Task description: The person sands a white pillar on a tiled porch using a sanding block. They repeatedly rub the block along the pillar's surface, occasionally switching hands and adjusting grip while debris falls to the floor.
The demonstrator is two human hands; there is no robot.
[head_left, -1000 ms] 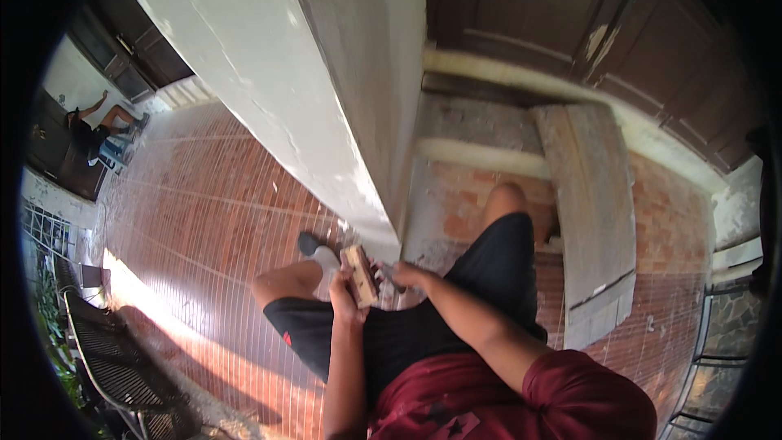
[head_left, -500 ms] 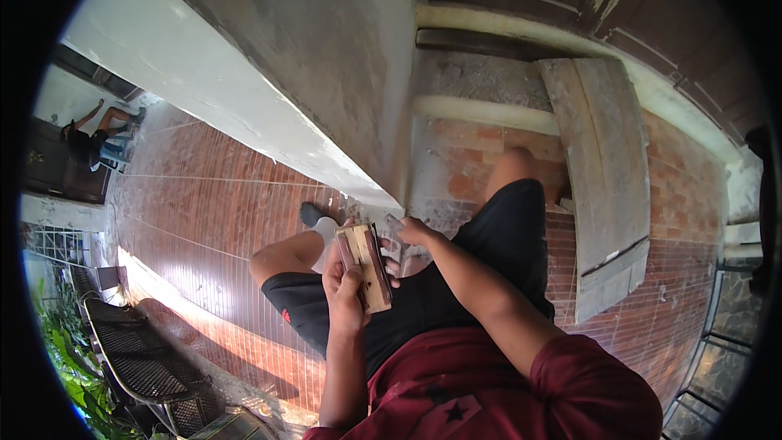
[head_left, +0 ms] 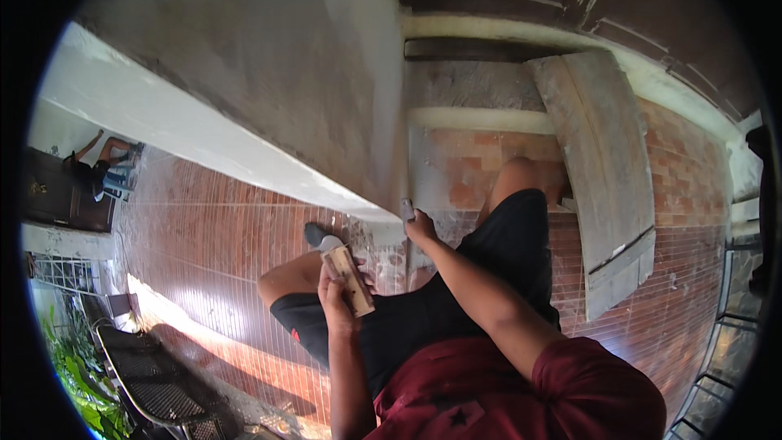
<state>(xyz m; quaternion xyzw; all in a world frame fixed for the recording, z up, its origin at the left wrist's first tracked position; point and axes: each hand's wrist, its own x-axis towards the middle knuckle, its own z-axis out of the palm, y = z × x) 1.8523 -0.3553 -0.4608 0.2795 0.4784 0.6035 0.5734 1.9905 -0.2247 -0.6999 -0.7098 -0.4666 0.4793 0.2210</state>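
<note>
My left hand (head_left: pixel 336 300) is closed round a pale wooden block (head_left: pixel 349 280), held tilted above my left thigh. Fingers show along both of its sides. Further forward, my right hand (head_left: pixel 420 228) grips a small grey flat tool (head_left: pixel 406 209), which looks like a scraper or putty knife. Its upright end is at the lower corner of the plastered wall (head_left: pixel 326 98); whether it touches the wall I cannot tell. My right fingers partly cover the tool.
A wide weathered plank (head_left: pixel 599 171) leans at the right against a ledge (head_left: pixel 481 84). Red tiles (head_left: pixel 220 220) cover the floor. A dark woven chair (head_left: pixel 155 375) stands at the lower left, near plants. Another person (head_left: pixel 98 167) sits far off at the left.
My right hand has moved slightly forward with the grey tool, which now points up beside the wall corner. My left hand has turned the wooden block and lowered it a little.
</note>
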